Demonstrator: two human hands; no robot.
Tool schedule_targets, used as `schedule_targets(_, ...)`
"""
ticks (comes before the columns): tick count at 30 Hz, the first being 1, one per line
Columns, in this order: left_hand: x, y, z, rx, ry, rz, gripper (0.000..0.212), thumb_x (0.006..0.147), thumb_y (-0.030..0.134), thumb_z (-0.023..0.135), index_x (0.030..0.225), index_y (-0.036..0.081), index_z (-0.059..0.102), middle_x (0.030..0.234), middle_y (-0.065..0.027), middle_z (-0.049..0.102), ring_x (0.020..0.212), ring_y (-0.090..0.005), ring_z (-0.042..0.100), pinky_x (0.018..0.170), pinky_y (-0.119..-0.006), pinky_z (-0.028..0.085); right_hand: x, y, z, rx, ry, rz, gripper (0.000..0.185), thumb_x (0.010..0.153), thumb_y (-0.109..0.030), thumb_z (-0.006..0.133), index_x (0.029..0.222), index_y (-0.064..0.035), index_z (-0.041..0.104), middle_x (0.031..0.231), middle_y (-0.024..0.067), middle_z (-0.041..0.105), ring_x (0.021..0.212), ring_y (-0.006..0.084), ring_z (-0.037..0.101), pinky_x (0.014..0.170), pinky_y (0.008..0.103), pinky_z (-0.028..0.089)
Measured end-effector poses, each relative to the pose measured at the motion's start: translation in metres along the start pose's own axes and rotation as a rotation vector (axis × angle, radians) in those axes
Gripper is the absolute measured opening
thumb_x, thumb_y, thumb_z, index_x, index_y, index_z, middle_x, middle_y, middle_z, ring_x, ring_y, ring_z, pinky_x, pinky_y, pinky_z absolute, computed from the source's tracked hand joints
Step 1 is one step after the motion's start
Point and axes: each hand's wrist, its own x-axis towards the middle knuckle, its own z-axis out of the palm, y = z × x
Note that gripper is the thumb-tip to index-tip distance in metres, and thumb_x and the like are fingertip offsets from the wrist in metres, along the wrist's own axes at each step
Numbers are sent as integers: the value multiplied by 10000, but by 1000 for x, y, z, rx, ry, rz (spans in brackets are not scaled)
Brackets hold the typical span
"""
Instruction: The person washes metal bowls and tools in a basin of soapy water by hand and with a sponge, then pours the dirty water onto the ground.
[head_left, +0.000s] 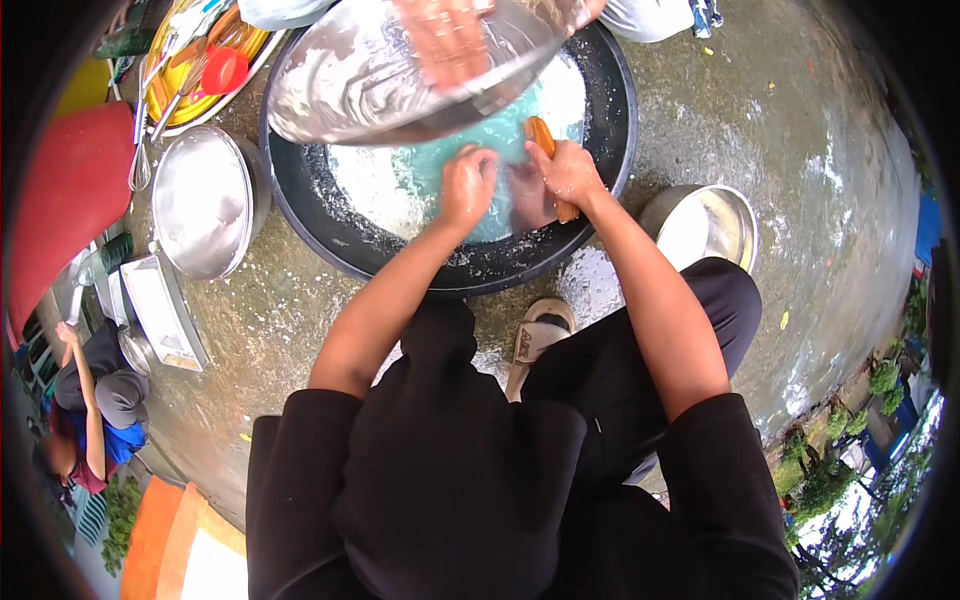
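My right hand (568, 174) grips the wooden handle (541, 135) of a flat metal scraper (529, 196). The scraper's blade dips towards greenish, sudsy water (491, 135) in a wide black tub (315, 225). Left of the blade, my left hand (469, 184) is curled low over the water; whether anything is inside its fingers is hidden. Above both hands, a large metal bowl (337, 90) is tilted over the tub's far side. Another person's blurred hand (446, 45) lies against the bowl's wet inside.
On the left stand a metal pot (202, 202), a rectangular metal pan (161, 307) and a yellow basin (180, 112) of utensils with a red cup (223, 71). A metal pot (735, 217) stands right of the tub on wet concrete (810, 285). Another person (90, 412) sits at far left.
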Motion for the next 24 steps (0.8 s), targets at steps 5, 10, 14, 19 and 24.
schedule_targets(5, -6, -5, 1, -95, -108, 88, 122, 718, -10, 593, 828, 18, 637, 832, -150, 623, 776, -302, 609, 699, -324, 473, 3, 2, -2, 2, -30, -57, 581, 810, -471, 497, 827, 99, 609, 796, 317, 581, 870, 414, 580, 787, 413, 449)
schedule_targets(10, -5, -6, -3, -13, -75, 60, 68, 711, 18, 603, 775, 11, 623, 833, -168, 615, 795, -319, 598, 722, -354, 463, 4, 3, -8, 27, -31, -63, 586, 800, -478, 510, 816, 100, 607, 762, 304, 589, 833, 409, 591, 761, 410, 458)
schedule_targets(14, 3, -8, -3, 51, -68, 86, 91, 717, 45, 609, 796, 1, 609, 822, -169, 605, 767, -329, 585, 705, -380, 459, 2, 1, -9, 38, -55, -42, 586, 788, -487, 527, 815, 92, 610, 746, 298, 589, 818, 396, 599, 751, 399, 464)
schedule_targets(19, -8, -38, 6, 27, -33, 131, 245, 798, 137, 571, 1006, 8, 573, 986, -204, 591, 875, -349, 551, 815, -421, 418, 26, 38, 17, -21, 124, -408, 369, 759, -327, 535, 857, 15, 635, 853, 286, 589, 876, 408, 571, 792, 410, 459)
schedule_targets(24, -10, -41, -4, 116, -92, 168, 312, 766, 154, 588, 1044, 15, 559, 1026, -211, 564, 969, -386, 507, 875, -459, 367, 26, 36, 19, 0, 37, -334, 334, 763, -322, 528, 910, -48, 649, 915, 230, 609, 917, 366, 574, 825, 367, 445)
